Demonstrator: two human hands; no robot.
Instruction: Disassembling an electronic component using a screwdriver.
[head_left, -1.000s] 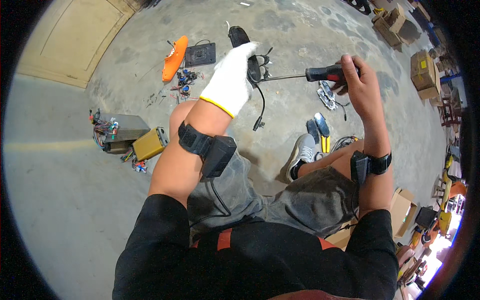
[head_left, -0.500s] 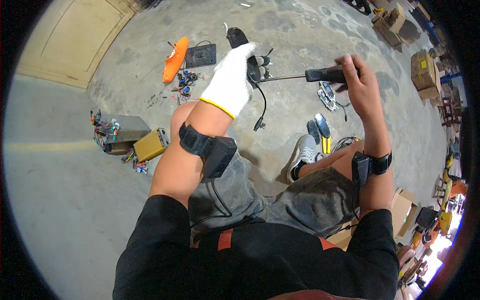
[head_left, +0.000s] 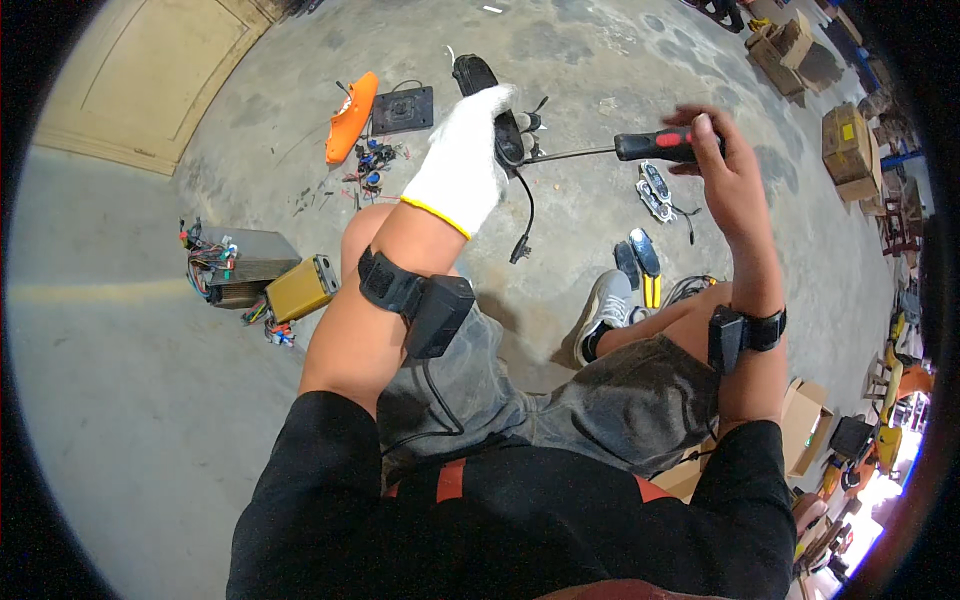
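My left hand [head_left: 460, 155], in a white glove with a yellow cuff, is closed on an elongated black part [head_left: 472, 72], which has a dangling cable ending in a connector [head_left: 520, 248]. My right hand [head_left: 733, 170], bare, is on the black-and-red handle of a screwdriver [head_left: 640, 147], thumb against it and some fingers lifted. The long shaft reaches leftward to the lower end of the black part; its tip cannot be made out.
On the concrete floor [head_left: 550, 80] lie an orange shell [head_left: 348, 120], black plate [head_left: 405, 108], loose wiring [head_left: 375, 165], metal boxes [head_left: 298, 290], silver parts [head_left: 655, 190] and yellow-handled tool [head_left: 648, 265]. Cardboard boxes [head_left: 846, 145] are at right, a cream door [head_left: 135, 80] upper left.
My right fingers have shifted and partly lifted round the handle, which has moved slightly right and turned, showing more red. My left hand and the black part have barely moved.
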